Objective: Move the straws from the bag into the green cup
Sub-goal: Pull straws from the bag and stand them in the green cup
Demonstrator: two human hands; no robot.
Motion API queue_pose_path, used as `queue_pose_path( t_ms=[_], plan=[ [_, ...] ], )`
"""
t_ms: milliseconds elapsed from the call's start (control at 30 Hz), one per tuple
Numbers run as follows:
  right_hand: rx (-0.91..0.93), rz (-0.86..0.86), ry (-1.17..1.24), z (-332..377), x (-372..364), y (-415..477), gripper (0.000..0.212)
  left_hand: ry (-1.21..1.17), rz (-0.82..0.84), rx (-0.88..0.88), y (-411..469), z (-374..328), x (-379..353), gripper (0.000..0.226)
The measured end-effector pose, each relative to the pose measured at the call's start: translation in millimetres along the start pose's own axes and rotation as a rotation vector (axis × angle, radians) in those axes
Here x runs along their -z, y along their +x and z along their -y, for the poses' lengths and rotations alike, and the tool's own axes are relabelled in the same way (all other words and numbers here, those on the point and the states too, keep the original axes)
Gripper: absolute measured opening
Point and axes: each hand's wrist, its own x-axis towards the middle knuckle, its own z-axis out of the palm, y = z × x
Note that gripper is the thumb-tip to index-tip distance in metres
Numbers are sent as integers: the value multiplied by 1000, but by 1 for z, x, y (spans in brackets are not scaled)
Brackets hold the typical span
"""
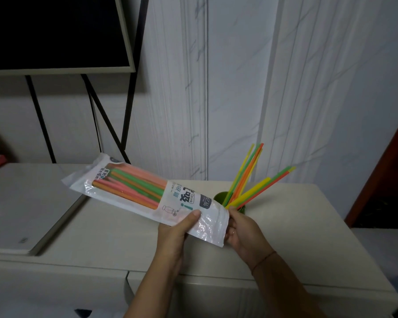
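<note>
Both L hand (177,228) & R hand (244,232) fingers tight on bag (133,191) edge, just beside green cup (219,195).

Above the pale surface (106,237), the left hand (177,228) grips a tilted straw bag (207,223) of packed straws (133,187), thumb on top, while the right hand (244,235) curls its fingers (228,226) round the open end, just in front of a green cup (219,196) holding fanned straws (246,177).

Tilted bag (145,196) holds pink, green, orange straws (133,184); more stand in green cup (218,196).
</note>
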Motion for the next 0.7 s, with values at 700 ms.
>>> queue_pose_path(
  t_ms=[700],
  plan=[
    [178,20,-119,1,9,5,11,-173,-4,77,5,2,16,59]
  ],
)
